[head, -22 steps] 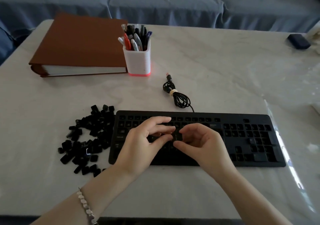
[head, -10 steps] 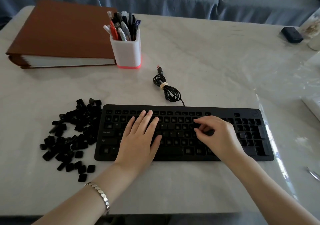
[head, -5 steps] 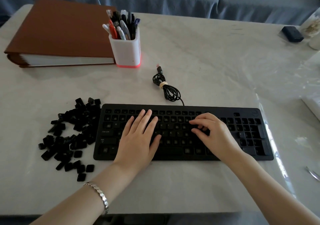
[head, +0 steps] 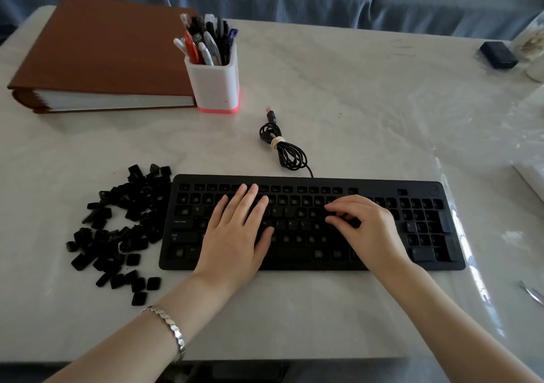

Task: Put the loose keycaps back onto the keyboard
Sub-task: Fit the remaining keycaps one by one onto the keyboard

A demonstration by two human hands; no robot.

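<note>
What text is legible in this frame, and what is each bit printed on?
"Caps Lock": Caps Lock key, left side of the keyboard.
"Q": Q key.
"U": U key.
"H", "J", "K", "L": home-row keys.
Round logo on the keyboard's far right corner: too blurred.
Other legends: too small.

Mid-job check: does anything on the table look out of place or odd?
Yes. Many sockets on the keyboard are bare, with only some caps seated. The loose keycaps lie in a scattered heap on the table left of it. Its cable sits coiled, tied and unplugged behind it. Nothing looks spilled or broken.
</note>
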